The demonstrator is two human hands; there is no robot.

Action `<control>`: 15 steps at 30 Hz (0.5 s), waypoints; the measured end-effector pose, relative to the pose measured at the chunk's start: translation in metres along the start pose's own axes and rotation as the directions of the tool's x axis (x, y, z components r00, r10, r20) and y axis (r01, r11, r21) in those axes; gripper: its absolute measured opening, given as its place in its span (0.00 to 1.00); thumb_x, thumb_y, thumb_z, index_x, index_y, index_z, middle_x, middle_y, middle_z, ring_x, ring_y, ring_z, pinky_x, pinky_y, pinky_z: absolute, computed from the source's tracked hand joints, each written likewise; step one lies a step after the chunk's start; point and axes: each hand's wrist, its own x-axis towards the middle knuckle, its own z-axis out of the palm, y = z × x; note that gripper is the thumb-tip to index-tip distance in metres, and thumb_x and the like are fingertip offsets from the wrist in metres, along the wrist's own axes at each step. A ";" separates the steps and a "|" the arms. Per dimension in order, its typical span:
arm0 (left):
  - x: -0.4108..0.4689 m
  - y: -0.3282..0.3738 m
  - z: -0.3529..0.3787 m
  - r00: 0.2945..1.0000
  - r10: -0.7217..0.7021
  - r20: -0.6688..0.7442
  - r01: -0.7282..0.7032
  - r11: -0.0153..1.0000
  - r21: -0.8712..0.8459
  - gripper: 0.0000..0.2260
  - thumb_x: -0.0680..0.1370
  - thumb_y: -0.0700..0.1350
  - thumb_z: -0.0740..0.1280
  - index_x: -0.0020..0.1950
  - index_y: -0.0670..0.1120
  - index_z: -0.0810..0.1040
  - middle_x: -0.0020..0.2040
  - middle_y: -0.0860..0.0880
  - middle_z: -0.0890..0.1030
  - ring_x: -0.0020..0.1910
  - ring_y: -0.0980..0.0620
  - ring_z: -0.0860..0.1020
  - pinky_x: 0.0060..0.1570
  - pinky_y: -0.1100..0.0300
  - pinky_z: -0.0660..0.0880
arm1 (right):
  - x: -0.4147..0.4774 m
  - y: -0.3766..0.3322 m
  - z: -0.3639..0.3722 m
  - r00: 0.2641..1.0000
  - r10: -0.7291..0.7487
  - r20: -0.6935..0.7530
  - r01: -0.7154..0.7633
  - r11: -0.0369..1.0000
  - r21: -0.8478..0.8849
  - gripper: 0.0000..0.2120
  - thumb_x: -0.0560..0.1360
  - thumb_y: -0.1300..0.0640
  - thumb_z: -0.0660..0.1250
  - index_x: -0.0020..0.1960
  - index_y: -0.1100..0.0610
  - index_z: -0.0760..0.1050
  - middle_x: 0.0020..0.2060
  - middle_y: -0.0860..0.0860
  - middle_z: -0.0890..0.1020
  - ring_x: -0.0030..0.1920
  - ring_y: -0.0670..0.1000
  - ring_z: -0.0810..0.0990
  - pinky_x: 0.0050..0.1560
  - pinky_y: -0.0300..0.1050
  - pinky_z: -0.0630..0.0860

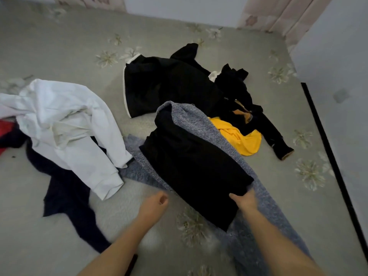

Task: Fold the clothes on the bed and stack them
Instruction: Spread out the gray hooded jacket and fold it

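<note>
A black folded garment lies on top of a blue-grey knitted garment in the middle of the bed. My right hand grips the near right edge of the black garment, fingers tucked under it. My left hand hovers just left of it above the sheet, fingers curled, holding nothing. A white sweatshirt lies crumpled to the left, over a dark navy garment. Farther back lie a black garment with white trim, a yellow piece and a black long-sleeved top.
The bed has a grey-green sheet with flower prints. Its right edge runs along a black strip by the white wall. A red item shows at the far left. A pink curtain hangs at the back.
</note>
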 end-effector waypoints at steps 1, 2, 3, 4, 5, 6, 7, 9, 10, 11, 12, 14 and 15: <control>0.003 -0.003 -0.002 1.000 -0.008 0.012 0.008 1.000 -0.004 0.08 0.79 0.46 0.60 0.54 0.47 0.76 0.46 0.51 0.77 0.45 0.52 0.75 0.45 0.61 0.71 | 0.001 0.000 0.003 0.997 0.081 0.000 -0.080 0.990 0.120 0.31 0.70 0.63 0.72 0.68 0.65 0.61 0.64 0.64 0.71 0.61 0.64 0.73 0.57 0.58 0.74; 0.005 -0.005 -0.003 1.000 -0.012 0.021 0.012 1.000 -0.008 0.08 0.79 0.46 0.60 0.55 0.47 0.76 0.47 0.50 0.77 0.46 0.53 0.75 0.46 0.61 0.71 | 0.002 -0.001 0.007 0.990 0.141 0.019 -0.142 0.967 0.210 0.26 0.71 0.67 0.70 0.65 0.68 0.64 0.62 0.65 0.72 0.58 0.64 0.75 0.52 0.56 0.76; 0.007 -0.007 -0.006 1.000 -0.014 0.028 0.015 1.000 -0.016 0.07 0.79 0.46 0.60 0.54 0.49 0.75 0.48 0.50 0.77 0.46 0.53 0.75 0.48 0.60 0.72 | 0.003 -0.004 0.010 0.983 0.180 0.035 -0.183 0.949 0.257 0.22 0.71 0.69 0.69 0.63 0.71 0.67 0.62 0.65 0.73 0.54 0.63 0.76 0.44 0.52 0.77; 0.010 -0.010 -0.008 0.999 -0.019 0.032 0.020 0.999 -0.026 0.06 0.79 0.45 0.60 0.53 0.50 0.75 0.48 0.50 0.78 0.46 0.53 0.75 0.49 0.59 0.72 | 0.003 -0.008 0.013 0.979 0.198 0.047 -0.203 0.938 0.279 0.19 0.71 0.71 0.67 0.61 0.72 0.68 0.61 0.66 0.74 0.49 0.61 0.75 0.38 0.48 0.75; 0.012 -0.012 -0.012 0.999 -0.024 0.032 0.025 0.999 -0.031 0.06 0.79 0.45 0.60 0.53 0.49 0.75 0.48 0.49 0.78 0.46 0.53 0.75 0.49 0.59 0.72 | 0.004 -0.011 0.014 0.977 0.204 0.057 -0.211 0.935 0.286 0.18 0.71 0.73 0.66 0.60 0.73 0.69 0.60 0.66 0.74 0.46 0.59 0.73 0.33 0.44 0.72; 0.015 -0.014 -0.016 0.999 -0.028 0.029 0.029 0.999 -0.028 0.08 0.79 0.45 0.60 0.55 0.48 0.76 0.48 0.49 0.78 0.46 0.54 0.74 0.48 0.60 0.71 | 0.004 -0.015 0.017 0.977 0.202 0.067 -0.213 0.934 0.286 0.17 0.71 0.73 0.66 0.59 0.73 0.70 0.57 0.65 0.75 0.44 0.58 0.73 0.32 0.43 0.70; 0.017 -0.015 -0.020 0.999 -0.032 0.024 0.033 0.999 -0.025 0.10 0.79 0.45 0.59 0.57 0.46 0.76 0.49 0.48 0.79 0.45 0.54 0.73 0.45 0.61 0.70 | 0.002 -0.019 0.019 0.978 0.197 0.073 -0.210 0.943 0.257 0.16 0.72 0.72 0.66 0.59 0.72 0.70 0.52 0.64 0.77 0.41 0.58 0.73 0.32 0.43 0.69; 0.020 -0.015 -0.029 1.000 -0.025 0.004 0.025 0.999 -0.042 0.09 0.80 0.45 0.59 0.55 0.45 0.76 0.45 0.50 0.77 0.42 0.55 0.72 0.38 0.64 0.67 | -0.007 -0.031 0.021 0.987 0.163 0.012 -0.163 0.978 0.131 0.14 0.72 0.69 0.66 0.57 0.72 0.71 0.38 0.59 0.75 0.34 0.56 0.72 0.35 0.46 0.72; 0.021 -0.015 -0.034 1.000 -0.017 -0.008 0.016 0.998 -0.059 0.07 0.80 0.45 0.59 0.52 0.46 0.76 0.41 0.51 0.76 0.39 0.55 0.72 0.34 0.66 0.65 | -0.013 -0.041 0.022 0.993 0.111 -0.030 -0.110 0.994 0.018 0.14 0.72 0.66 0.66 0.56 0.72 0.72 0.35 0.57 0.74 0.35 0.57 0.74 0.40 0.48 0.73; 0.023 -0.015 -0.040 1.000 -0.009 -0.023 0.008 0.997 -0.073 0.05 0.80 0.44 0.59 0.50 0.47 0.74 0.38 0.52 0.74 0.37 0.55 0.71 0.32 0.67 0.64 | -0.022 -0.057 0.023 0.998 0.019 -0.067 -0.027 0.993 -0.116 0.15 0.72 0.62 0.66 0.55 0.70 0.73 0.36 0.58 0.75 0.40 0.59 0.77 0.45 0.49 0.74; 0.025 -0.016 -0.045 0.999 -0.009 -0.034 0.005 0.996 -0.090 0.04 0.79 0.44 0.59 0.48 0.47 0.73 0.37 0.52 0.74 0.36 0.55 0.71 0.33 0.65 0.65 | -0.033 -0.081 0.025 0.991 -0.101 -0.085 0.077 0.966 -0.247 0.14 0.72 0.59 0.66 0.54 0.67 0.75 0.39 0.59 0.77 0.46 0.60 0.79 0.48 0.49 0.74; 0.028 -0.018 -0.055 0.998 -0.008 -0.060 0.000 0.991 -0.132 0.03 0.79 0.43 0.60 0.47 0.47 0.72 0.38 0.50 0.75 0.38 0.50 0.74 0.38 0.59 0.67 | -0.064 -0.144 0.031 0.936 -0.352 -0.019 0.317 0.862 -0.396 0.11 0.71 0.54 0.66 0.48 0.61 0.77 0.41 0.58 0.80 0.49 0.60 0.80 0.47 0.47 0.73; 0.028 -0.019 -0.060 0.997 -0.003 -0.078 -0.008 0.990 -0.142 0.04 0.79 0.43 0.60 0.47 0.47 0.73 0.39 0.49 0.76 0.40 0.49 0.74 0.39 0.59 0.67 | -0.085 -0.180 0.035 0.883 -0.468 0.033 0.439 0.798 -0.413 0.08 0.70 0.54 0.66 0.43 0.59 0.77 0.37 0.56 0.79 0.47 0.59 0.80 0.43 0.45 0.71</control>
